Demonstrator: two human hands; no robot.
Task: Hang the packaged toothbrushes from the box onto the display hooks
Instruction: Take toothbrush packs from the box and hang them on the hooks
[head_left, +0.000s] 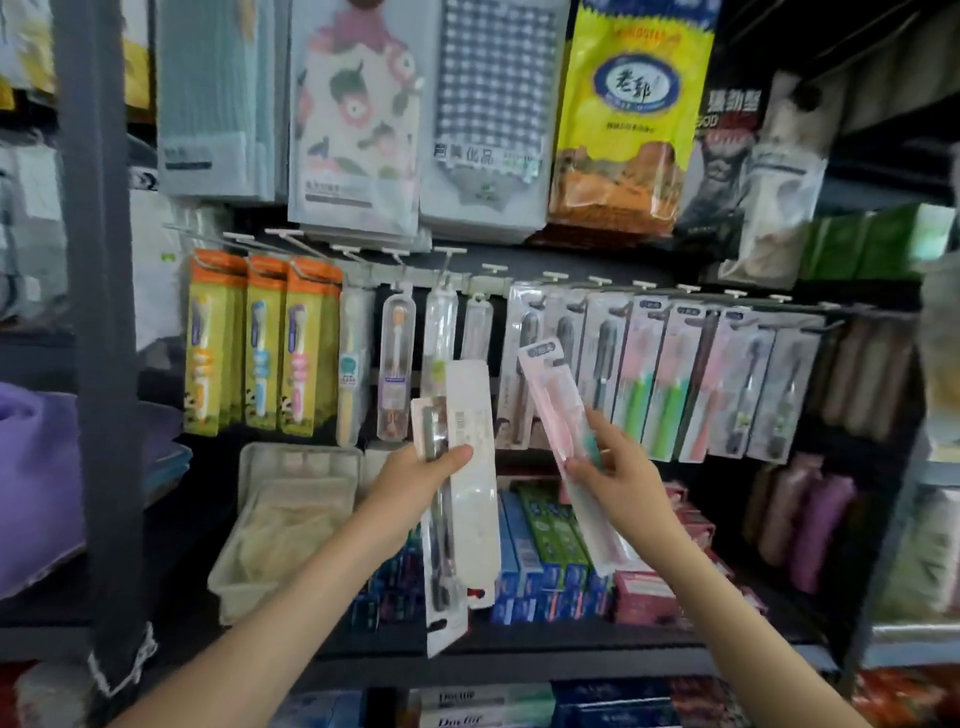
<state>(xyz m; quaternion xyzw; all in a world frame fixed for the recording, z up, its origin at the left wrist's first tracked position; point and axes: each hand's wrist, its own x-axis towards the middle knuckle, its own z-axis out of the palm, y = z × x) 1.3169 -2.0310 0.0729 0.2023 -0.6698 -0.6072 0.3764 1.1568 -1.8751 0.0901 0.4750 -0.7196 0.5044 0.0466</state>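
My left hand (415, 475) grips two packaged toothbrushes (467, 499) upside down, a white-backed one and one with a dark brush, in front of the shelf. My right hand (610, 467) holds a pink packaged toothbrush (556, 410), tilted with its hang-tab end up and to the left, below the display hooks (597, 280). A row of hooks runs across the rack with packaged toothbrushes hanging from them: orange-yellow packs (260, 343) at left, clear cases in the middle, pink and green packs (670, 374) at right. No box is in view.
A pale plastic tray (270, 561) sits on the shelf at lower left. Toothpaste boxes (545, 545) lie on the shelf under my hands. Large hanging packets (488, 114) fill the row above. A dark upright post (98, 312) stands at left.
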